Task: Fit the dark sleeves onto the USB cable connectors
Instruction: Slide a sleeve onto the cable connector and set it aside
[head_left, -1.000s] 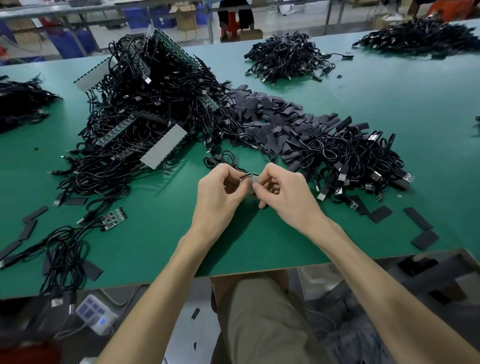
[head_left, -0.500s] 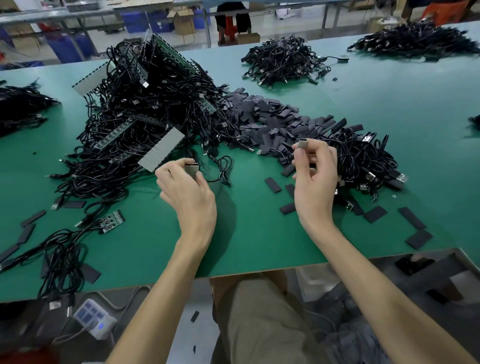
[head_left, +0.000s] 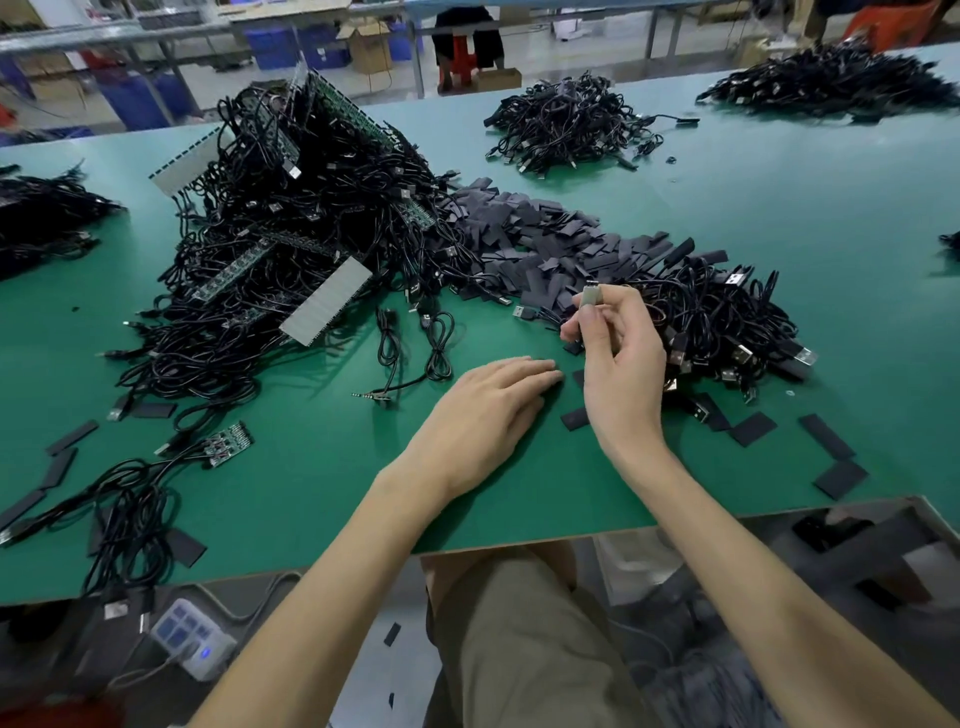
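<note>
My right hand (head_left: 621, 364) pinches a small metal USB connector (head_left: 591, 296) upright above the green table (head_left: 311, 493). My left hand (head_left: 488, 410) lies flat with straight fingers on the table, fingertips beside loose dark sleeves (head_left: 574, 417). A heap of dark sleeves (head_left: 545, 244) lies behind the hands. To its right is a pile of black USB cables (head_left: 727, 322) with bare metal plugs. A short cable (head_left: 395, 384) lies left of my left hand.
A big tangle of black cables and circuit boards (head_left: 280, 249) fills the left of the table. More cable piles sit at the back (head_left: 566, 124), far right (head_left: 831, 83) and far left (head_left: 41, 218). Stray sleeves (head_left: 826, 436) lie near the front edge.
My left hand let go of its piece by the cable heap and came down flat near the right hand. My right hand still holds the connector up.
</note>
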